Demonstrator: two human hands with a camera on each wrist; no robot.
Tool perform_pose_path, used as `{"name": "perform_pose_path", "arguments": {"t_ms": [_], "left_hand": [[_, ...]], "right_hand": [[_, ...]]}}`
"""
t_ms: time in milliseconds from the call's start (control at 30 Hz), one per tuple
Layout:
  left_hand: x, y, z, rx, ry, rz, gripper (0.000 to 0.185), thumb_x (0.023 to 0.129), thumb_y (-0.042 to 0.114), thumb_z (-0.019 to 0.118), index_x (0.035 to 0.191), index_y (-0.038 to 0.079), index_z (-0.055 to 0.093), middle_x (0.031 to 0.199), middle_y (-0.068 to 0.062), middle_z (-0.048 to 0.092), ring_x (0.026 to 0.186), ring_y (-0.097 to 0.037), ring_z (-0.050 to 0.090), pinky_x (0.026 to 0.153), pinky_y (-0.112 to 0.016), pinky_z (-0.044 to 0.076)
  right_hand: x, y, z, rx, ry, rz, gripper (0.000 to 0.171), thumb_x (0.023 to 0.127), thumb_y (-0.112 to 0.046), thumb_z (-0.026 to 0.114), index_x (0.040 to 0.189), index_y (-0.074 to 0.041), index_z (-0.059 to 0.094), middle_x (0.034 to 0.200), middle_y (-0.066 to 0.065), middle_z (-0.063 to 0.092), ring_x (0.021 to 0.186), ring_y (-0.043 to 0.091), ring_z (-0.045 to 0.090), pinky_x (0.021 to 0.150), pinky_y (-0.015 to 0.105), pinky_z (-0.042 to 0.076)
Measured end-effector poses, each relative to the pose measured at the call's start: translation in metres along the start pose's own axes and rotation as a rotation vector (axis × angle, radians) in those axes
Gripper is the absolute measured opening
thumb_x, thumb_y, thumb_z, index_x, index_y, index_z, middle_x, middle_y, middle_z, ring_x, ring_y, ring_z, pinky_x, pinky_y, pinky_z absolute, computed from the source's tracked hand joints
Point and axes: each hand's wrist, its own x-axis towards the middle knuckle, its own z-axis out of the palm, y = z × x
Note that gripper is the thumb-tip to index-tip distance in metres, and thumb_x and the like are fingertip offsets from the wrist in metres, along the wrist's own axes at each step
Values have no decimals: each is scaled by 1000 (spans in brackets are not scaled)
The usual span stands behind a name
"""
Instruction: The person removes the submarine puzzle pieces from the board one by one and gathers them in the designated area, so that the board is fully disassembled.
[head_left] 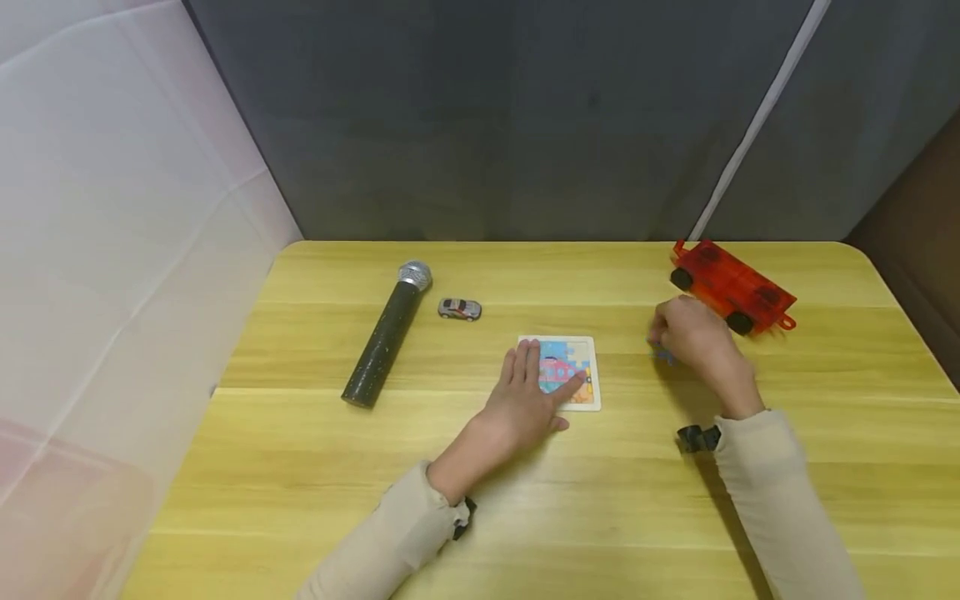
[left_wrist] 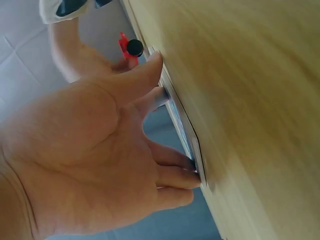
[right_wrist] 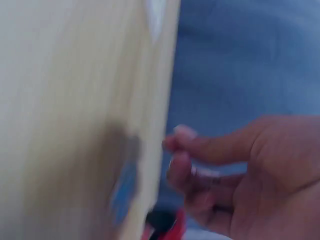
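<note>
In the head view my left hand rests with spread, straight fingers on a small square jigsaw puzzle in a white frame. Its picture is pink, blue and orange, partly covered by the fingers. The left wrist view shows the thumb and fingertips of that hand along the puzzle's edge. My right hand hovers with bent fingers just over blue puzzle pieces on the table. In the blurred right wrist view, that hand has loosely bent fingers with nothing visible in them; a blue piece lies apart from it.
A red toy wagon with black wheels stands just beyond the right hand. Left of the puzzle are a small silver toy car and a black microphone with a silver head. The wooden table ends at a dark grey partition.
</note>
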Motion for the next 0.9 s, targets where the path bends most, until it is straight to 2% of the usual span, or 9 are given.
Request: {"name": "perform_pose_path", "arguments": {"t_ms": [67, 167, 233, 333, 467, 733, 900], "left_hand": [[-1, 0, 1, 8, -8, -7, 68, 115, 55, 45, 176, 42, 19, 177, -35, 16, 169, -47, 13, 138, -54, 16], [-2, 0, 1, 15, -4, -12, 67, 115, 55, 45, 176, 43, 20, 177, -35, 18, 169, -46, 16, 138, -54, 19], [-1, -1, 1, 9, -6, -13, 66, 115, 54, 45, 176, 44, 20, 177, -35, 17, 169, -46, 15, 138, -53, 19], [1, -2, 1, 9, -14, -8, 65, 115, 54, 43, 175, 46, 19, 178, -34, 15, 169, -45, 13, 138, -53, 20], [2, -2, 2, 13, -13, -2, 65, 115, 54, 43, 175, 47, 18, 178, -34, 14, 169, -45, 13, 137, -52, 21], [2, -2, 1, 3, -19, -9, 65, 115, 54, 43, 175, 47, 18, 179, -33, 14, 170, -45, 12, 137, -52, 22], [3, -1, 0, -1, -23, -9, 65, 116, 54, 43, 175, 47, 18, 179, -33, 14, 170, -45, 12, 137, -51, 23]], "right_hand": [[2, -21, 7, 10, 20, -83, 11, 102, -1, 71, 94, 2, 79, 96, 17, 72, 89, 31, 64, 80, 48, 58], [9, -54, 21, 59, -41, -178, 14, 106, -4, 70, 102, 3, 81, 103, 17, 75, 91, 29, 67, 81, 46, 60], [14, -70, 30, 72, -93, -182, 14, 107, -5, 69, 106, 4, 80, 107, 17, 75, 91, 28, 67, 79, 42, 60], [18, -83, 39, 57, -126, -133, 11, 106, -3, 70, 103, 5, 77, 107, 17, 70, 89, 25, 63, 71, 34, 58], [18, -88, 45, 41, -99, -108, 8, 104, -2, 72, 100, 5, 72, 100, 17, 67, 86, 25, 60, 67, 32, 55], [21, -85, 51, 46, -51, -152, 7, 102, 2, 74, 96, 4, 69, 92, 16, 67, 81, 24, 58, 63, 30, 53], [21, -83, 51, 106, -44, -170, 11, 101, 6, 72, 92, 3, 66, 88, 14, 67, 74, 21, 58, 61, 26, 50]]}}
